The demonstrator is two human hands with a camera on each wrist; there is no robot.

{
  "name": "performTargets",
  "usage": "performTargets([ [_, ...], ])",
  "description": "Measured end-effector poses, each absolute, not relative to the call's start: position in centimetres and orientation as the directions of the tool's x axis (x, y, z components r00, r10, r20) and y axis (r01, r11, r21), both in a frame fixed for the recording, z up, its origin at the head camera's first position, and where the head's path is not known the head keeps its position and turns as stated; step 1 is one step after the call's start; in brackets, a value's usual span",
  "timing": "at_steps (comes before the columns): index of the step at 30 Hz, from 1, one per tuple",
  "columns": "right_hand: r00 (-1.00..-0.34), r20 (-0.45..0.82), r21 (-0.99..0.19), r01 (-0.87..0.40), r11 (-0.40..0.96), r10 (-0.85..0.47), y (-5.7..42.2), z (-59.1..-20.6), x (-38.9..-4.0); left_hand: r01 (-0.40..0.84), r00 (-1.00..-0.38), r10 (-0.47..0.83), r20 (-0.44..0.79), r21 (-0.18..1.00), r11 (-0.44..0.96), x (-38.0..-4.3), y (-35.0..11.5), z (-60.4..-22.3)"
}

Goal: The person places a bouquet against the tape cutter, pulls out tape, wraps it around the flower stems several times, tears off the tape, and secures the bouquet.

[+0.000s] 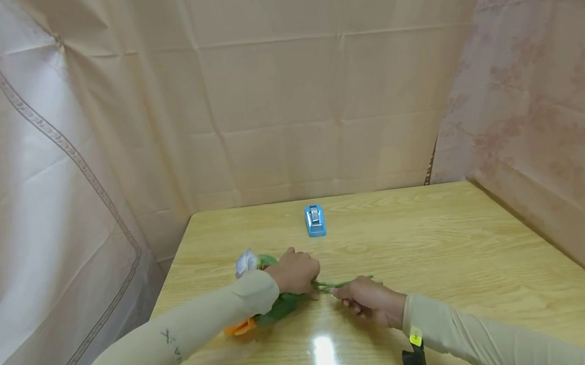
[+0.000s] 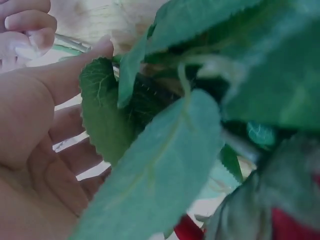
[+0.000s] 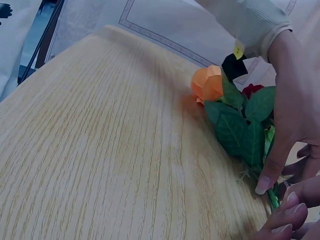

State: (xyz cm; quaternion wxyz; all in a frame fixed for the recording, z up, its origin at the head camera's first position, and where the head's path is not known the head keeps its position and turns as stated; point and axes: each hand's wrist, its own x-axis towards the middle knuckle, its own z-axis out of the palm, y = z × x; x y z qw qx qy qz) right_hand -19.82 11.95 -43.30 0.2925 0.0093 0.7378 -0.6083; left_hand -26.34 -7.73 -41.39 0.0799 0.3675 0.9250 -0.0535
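Observation:
A small bunch of flowers lies across the table, with a white flower [image 1: 247,262], an orange flower [image 3: 207,83] and a red flower [image 3: 252,90] at the left end. Its green leaves [image 2: 160,155] fill much of the left wrist view. My left hand [image 1: 295,271] holds the bunch just below the leaves, thumb on one side and fingers on the other. Close beside it on the right, my right hand [image 1: 371,300] pinches the green stems [image 1: 337,284] between thumb and fingers. Stem ends stick out past the right hand. The left hand partly hides the blooms in the head view.
A blue tape dispenser [image 1: 315,220] stands near the back of the wood-grain table [image 1: 444,241]. Cloth curtains [image 1: 289,96] hang behind the table and on both sides. A black strap with a yellow tag [image 1: 415,347] sits at the right wrist.

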Motion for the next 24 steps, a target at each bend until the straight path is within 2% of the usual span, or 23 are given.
performTargets([
  [12, -0.829, -0.454, -0.886, 0.38, 0.267, -0.326, 11.9, -43.6, -20.1, 0.699, -0.713, 0.694, -0.101, -0.029, 0.714, -26.1, -8.1, -42.5],
  [24, -0.84, -0.443, -0.89, 0.37, 0.268, -0.312, 11.9, -44.0, -19.8, 0.701, -0.711, 0.692, -0.128, -0.04, 0.712, -25.6, -7.5, -42.9],
])
